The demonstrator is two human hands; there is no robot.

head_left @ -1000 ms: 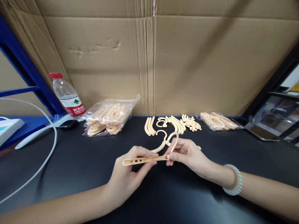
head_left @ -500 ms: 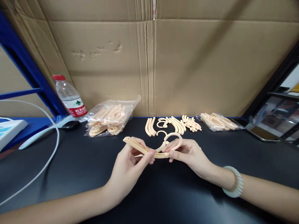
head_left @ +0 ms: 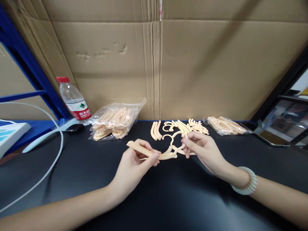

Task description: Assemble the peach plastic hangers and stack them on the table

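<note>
My left hand (head_left: pixel 134 163) is closed round a beige plastic hanger arm (head_left: pixel 167 156), a slightly curved, grooved piece held above the table. My right hand (head_left: pixel 205 149) pinches a round hanger hook (head_left: pixel 179 132) between thumb and fingers. The hook's lower end meets the right tip of the arm; whether they are locked together I cannot tell. Just behind them on the table lies another hanger (head_left: pixel 191 153), with its hook (head_left: pixel 167 136) pointing away, partly hidden by my hands and the held pieces.
Loose hanger arms (head_left: pixel 156 130), more hooks (head_left: pixel 167 127) and small pieces (head_left: pixel 199 127) lie at the back of the black table (head_left: pixel 158 195). Bagged parts (head_left: pixel 115 120), a smaller bag (head_left: pixel 223 125), a bottle (head_left: pixel 76 104), a phone (head_left: pixel 269 138) and a white cable (head_left: pixel 61 144) are around.
My right hand has moved slightly right and up, tilting the hook beside the arm's end. My left hand keeps hold of the arm almost in place.
</note>
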